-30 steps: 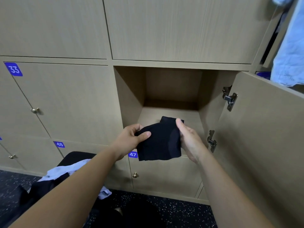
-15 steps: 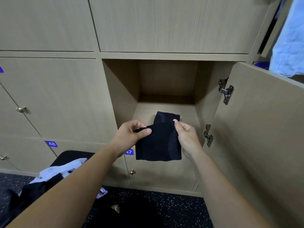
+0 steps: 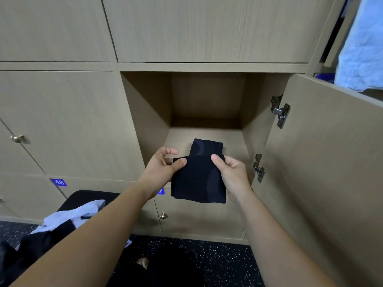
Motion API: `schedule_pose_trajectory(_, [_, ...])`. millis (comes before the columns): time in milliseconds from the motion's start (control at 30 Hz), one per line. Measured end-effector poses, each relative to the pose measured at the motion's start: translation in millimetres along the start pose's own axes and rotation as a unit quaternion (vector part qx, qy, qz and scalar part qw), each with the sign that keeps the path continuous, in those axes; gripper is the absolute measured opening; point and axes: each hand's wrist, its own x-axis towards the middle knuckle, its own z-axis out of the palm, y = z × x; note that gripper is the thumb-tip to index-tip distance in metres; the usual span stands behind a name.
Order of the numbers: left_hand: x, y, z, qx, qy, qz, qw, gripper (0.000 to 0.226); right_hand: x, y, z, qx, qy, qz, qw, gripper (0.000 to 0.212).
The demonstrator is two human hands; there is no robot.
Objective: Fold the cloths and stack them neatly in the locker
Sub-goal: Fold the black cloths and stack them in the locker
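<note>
A folded black cloth [image 3: 198,179] hangs in front of the open locker [image 3: 207,131], at its front edge. My left hand [image 3: 163,168] pinches the cloth's upper left corner between thumb and fingers. My right hand [image 3: 232,175] grips its right edge, thumb on top. A narrower folded flap of the cloth sticks up above my hands, over the locker floor. The inside of the locker holds nothing else that I can see.
The locker door [image 3: 331,172] stands open on the right with two metal hinges [image 3: 280,110]. A pile of white and black cloths [image 3: 62,222] lies on a dark seat at lower left. Light blue fabric [image 3: 362,48] hangs at upper right. Closed lockers surround the open one.
Both hands have carried the black cloth a little up and forward toward the locker opening. The view has shifted closer to the locker. The grip of both hands is unchanged.
</note>
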Motion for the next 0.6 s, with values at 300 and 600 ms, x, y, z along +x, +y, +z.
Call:
schedule_pose_trajectory(300, [15,-16,16,-0.041,0.037,-0.068,0.996,0.028,14,13,-8,0.006,-0.043,0.021,0.999,0.035])
schedule_pose_trajectory(600, [48,-49,25,-0.020,-0.009,-0.105,0.994,0.027,49,65,-23,-0.055,-0.023,0.036,0.998,0.037])
